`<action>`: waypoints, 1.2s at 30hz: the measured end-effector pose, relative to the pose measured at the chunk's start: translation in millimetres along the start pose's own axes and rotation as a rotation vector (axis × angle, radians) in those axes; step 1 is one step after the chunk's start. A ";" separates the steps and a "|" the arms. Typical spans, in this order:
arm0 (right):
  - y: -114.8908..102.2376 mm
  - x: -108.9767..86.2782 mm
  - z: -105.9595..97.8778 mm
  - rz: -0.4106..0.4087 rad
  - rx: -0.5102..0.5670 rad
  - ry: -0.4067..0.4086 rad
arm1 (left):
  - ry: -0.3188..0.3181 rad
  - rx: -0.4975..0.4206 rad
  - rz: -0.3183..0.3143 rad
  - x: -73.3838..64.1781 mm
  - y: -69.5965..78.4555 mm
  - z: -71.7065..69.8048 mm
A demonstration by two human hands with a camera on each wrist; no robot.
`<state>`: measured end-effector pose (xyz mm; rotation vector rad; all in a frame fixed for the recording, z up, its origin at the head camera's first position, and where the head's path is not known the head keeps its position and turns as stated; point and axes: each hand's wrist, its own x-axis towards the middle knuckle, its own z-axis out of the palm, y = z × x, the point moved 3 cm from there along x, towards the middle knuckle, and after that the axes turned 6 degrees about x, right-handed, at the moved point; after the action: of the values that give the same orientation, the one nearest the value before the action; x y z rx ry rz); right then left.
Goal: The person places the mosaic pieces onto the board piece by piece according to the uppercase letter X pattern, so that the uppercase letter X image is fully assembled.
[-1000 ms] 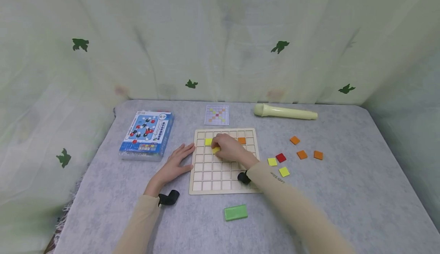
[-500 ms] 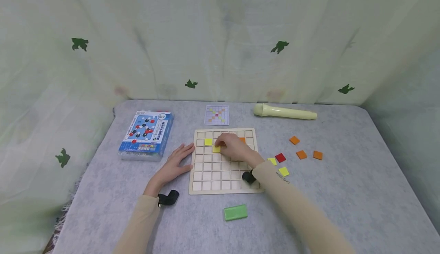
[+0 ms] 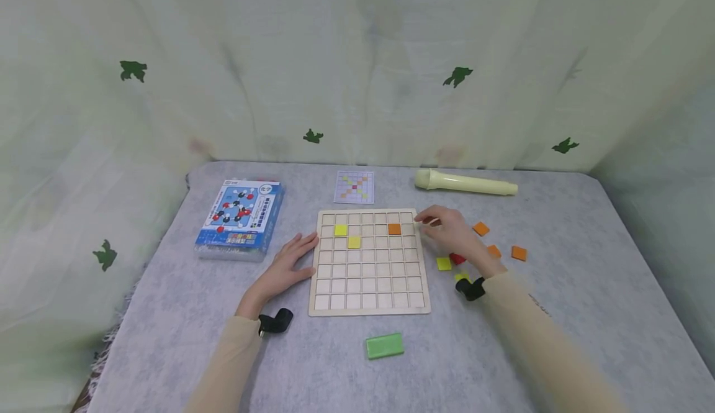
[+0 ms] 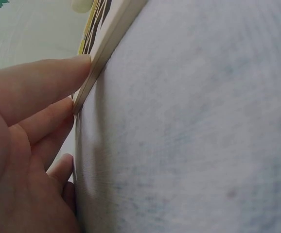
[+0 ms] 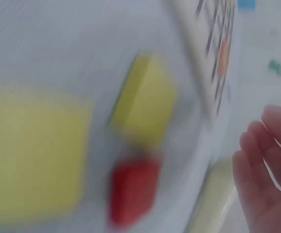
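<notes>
- We see the wooden grid board (image 3: 369, 271) flat on the grey cloth (image 3: 313, 372), in front of the person.
- Three tiles sit in its cells: a bright yellow tile (image 3: 341, 230) in the second row from the far edge, second column from the left; a deeper yellow tile (image 3: 354, 242) diagonally next to it, third row, third column; and an orange tile (image 3: 394, 229) in the second row, sixth column.
- The left hand (image 3: 282, 270) rests at the board's left edge. We see its fingers extended, the thumb set apart from them; the left wrist view shows digits touching the rim.
- The right hand (image 3: 454, 233) is above the cloth, fingertips near the board's right edge. We see its fingers loosely bent with narrow gaps between some of them, gripping nothing visible.
- Below and beside the right hand lie the loose tiles: a red tile (image 3: 458, 259), two yellow tiles (image 3: 444, 264) and three orange tiles (image 3: 519, 253), some partly covered by the hand or wrist.
- Beyond the board we find a pattern card (image 3: 354, 187); nearer the person, a green block (image 3: 385, 346).
</notes>
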<state>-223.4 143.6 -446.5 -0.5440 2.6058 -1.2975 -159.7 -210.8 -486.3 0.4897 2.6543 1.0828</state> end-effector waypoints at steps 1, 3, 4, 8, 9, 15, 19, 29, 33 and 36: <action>8.3 -5.2 -8.7 0.016 -0.004 0.023 | 0.002 -0.001 0.001 -0.1 0.2 -0.2; 24.9 -15.7 -25.2 0.045 -0.020 0.059 | 0.003 -0.003 0.002 -0.4 0.2 -0.4; 33.0 -20.6 -32.7 0.059 -0.027 0.075 | 0.003 -0.005 0.004 -0.4 0.3 -0.5; 60.9 -36.8 -55.9 0.141 -0.044 0.102 | 0.003 -0.008 0.011 -0.6 0.4 -0.6; 66.1 -39.5 -59.5 0.165 -0.045 0.099 | 0.003 -0.007 0.012 -0.7 0.5 -0.6; 79.5 -46.3 -66.6 0.193 -0.099 0.090 | 0.000 -0.009 0.003 -1.1 1.4 -0.6; 77.8 -43.5 -65.4 0.182 -0.133 0.098 | 0.002 -0.013 -0.002 -1.0 2.0 -0.8; 31.0 -19.9 -28.3 0.057 -0.043 0.042 | 0.005 0.002 -0.001 -0.4 -0.4 -0.1; 4.6 -5.1 -1.2 -0.036 -0.012 -0.018 | 0.001 -0.004 -0.008 0.3 -1.1 0.5; -9.2 6.3 19.8 -0.080 0.002 -0.070 | -0.001 -0.005 -0.011 0.6 -0.9 0.7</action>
<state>-220.7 121.6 -451.2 -0.6872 2.5496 -1.2806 -160.2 -210.8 -487.5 0.4745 2.6498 1.0849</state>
